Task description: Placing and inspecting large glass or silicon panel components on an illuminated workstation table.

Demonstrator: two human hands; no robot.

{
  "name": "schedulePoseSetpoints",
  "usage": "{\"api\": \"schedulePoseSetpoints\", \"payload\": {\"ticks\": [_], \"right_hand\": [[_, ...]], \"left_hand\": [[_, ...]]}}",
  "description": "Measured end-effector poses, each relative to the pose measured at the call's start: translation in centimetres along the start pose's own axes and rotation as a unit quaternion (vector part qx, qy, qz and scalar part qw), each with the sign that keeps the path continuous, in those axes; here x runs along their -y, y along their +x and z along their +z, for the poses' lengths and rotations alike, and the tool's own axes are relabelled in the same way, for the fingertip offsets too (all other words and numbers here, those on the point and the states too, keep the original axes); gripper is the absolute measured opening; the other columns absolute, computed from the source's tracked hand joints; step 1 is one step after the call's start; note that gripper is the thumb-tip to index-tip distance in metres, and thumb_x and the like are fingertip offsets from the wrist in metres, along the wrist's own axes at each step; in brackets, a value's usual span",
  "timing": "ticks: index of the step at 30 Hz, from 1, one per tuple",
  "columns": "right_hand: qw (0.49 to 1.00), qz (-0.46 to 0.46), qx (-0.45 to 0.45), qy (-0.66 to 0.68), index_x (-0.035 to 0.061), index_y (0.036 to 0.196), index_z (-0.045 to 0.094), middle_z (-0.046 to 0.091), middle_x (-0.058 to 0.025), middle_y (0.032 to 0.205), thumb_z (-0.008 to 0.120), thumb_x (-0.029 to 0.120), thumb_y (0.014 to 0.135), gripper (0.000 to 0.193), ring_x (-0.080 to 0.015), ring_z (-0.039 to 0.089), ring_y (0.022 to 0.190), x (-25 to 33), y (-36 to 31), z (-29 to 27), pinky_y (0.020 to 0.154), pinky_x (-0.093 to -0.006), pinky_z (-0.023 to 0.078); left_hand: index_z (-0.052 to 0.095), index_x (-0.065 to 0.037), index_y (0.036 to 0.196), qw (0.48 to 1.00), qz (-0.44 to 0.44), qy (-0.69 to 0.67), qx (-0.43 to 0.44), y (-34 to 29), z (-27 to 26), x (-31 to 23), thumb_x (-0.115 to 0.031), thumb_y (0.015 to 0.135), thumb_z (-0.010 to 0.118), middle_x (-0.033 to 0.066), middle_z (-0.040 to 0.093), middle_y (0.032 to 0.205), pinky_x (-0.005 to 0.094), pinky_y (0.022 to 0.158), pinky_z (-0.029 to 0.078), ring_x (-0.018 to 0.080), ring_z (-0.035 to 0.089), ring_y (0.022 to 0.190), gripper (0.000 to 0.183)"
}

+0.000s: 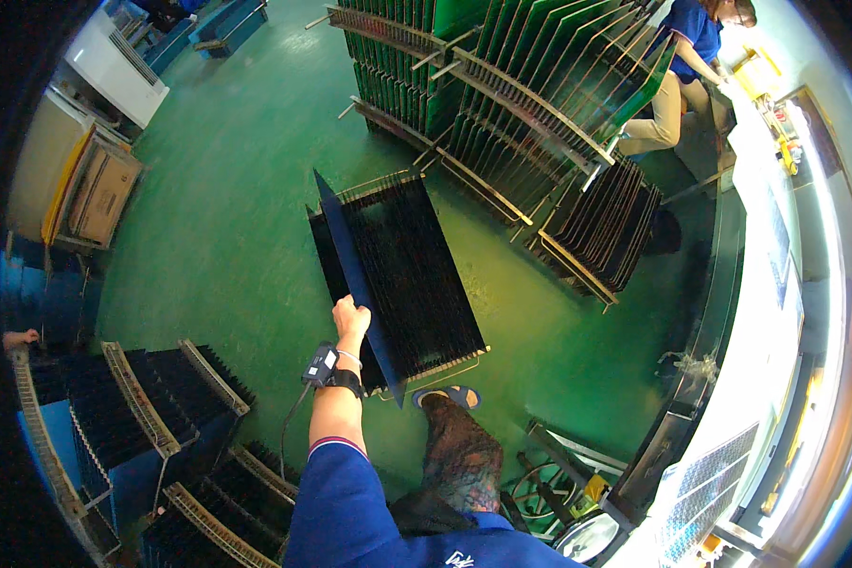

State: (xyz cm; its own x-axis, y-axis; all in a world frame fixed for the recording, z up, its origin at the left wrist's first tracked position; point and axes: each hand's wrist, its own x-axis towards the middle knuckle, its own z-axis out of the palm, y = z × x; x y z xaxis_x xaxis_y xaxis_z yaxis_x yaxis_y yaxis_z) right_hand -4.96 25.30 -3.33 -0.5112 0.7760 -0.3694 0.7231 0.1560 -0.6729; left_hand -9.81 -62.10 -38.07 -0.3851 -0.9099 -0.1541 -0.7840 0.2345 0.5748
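My left hand (351,319) is closed around the near part of a thin dark blue panel (357,270). The panel stands on edge, seen almost edge-on, above a slotted floor rack (426,270) filled with dark sheets or slots. Whether its lower edge sits in a slot I cannot tell. A small device (320,364) with a cable is strapped to my left wrist. My right hand does not show.
Tall racks of green boards (530,76) stand beyond, with a smaller rack (601,227) at right. More slotted racks (142,407) fill the lower left. A person (688,66) works at a bright bench (743,170). Another hand (21,337) shows at the left edge.
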Motion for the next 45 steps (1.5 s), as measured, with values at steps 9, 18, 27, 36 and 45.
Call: {"api": "schedulePoseSetpoints", "payload": {"ticks": [9,18,27,36,45], "right_hand": [[1.000,0.002,0.012,0.025,-0.0039,0.117,0.049,0.050,-0.0162,0.126,0.055,0.036,0.088,0.049,-0.0299,0.051,0.112,-0.4,0.4,1.5,0.101,-0.0433,0.039],[0.998,0.015,0.020,0.054,-0.0030,0.116,0.050,0.051,-0.0159,0.125,0.053,0.033,0.090,0.045,-0.0290,0.052,0.111,-1.6,0.9,2.3,0.100,-0.0430,0.040],[0.998,0.016,0.003,0.063,-0.0022,0.114,0.051,0.051,-0.0155,0.124,0.052,0.030,0.091,0.040,-0.0280,0.053,0.109,-1.8,1.9,1.1,0.099,-0.0427,0.041],[0.998,0.017,0.012,0.056,-0.0014,0.113,0.052,0.052,-0.0152,0.123,0.050,0.028,0.092,0.036,-0.0271,0.053,0.107,-2.0,1.5,1.1,0.097,-0.0425,0.042],[0.977,-0.006,0.014,0.212,-0.0006,0.111,0.052,0.052,-0.0148,0.122,0.049,0.025,0.093,0.031,-0.0261,0.054,0.105,-9.2,-1.5,-3.8,0.096,-0.0422,0.042]], "left_hand": [[-0.009,0.012,0.139,0.977,-0.144,0.007,0.156,0.8,-0.9,-1.7,-0.051,0.076,0.066,0.0370,0.042,0.128,0.0458,0.103,0.037,0.0464,0.044,0.120,0.116],[0.052,0.004,0.061,0.956,-0.237,-0.050,0.167,-3.7,-0.1,0.7,-0.001,0.071,0.061,0.0187,0.062,0.063,0.0383,0.047,0.056,0.0336,0.067,0.056,0.015],[0.057,0.011,0.065,0.960,-0.191,0.068,0.194,-5.0,-2.6,-3.6,-0.002,0.071,0.057,0.0265,0.064,0.070,0.0348,0.056,0.057,0.0295,0.068,0.058,0.015],[0.067,0.001,0.090,0.946,-0.187,0.113,0.241,-5.7,-1.8,1.9,-0.018,0.070,0.068,0.0249,0.066,0.090,0.0426,0.077,0.053,0.0355,0.065,0.090,0.028],[0.057,0.001,0.109,0.920,0.359,-0.079,0.135,-11.6,2.7,-16.0,-0.014,0.081,0.063,0.0192,0.058,0.109,0.0415,0.090,0.045,0.0363,0.055,0.103,0.032]]}}
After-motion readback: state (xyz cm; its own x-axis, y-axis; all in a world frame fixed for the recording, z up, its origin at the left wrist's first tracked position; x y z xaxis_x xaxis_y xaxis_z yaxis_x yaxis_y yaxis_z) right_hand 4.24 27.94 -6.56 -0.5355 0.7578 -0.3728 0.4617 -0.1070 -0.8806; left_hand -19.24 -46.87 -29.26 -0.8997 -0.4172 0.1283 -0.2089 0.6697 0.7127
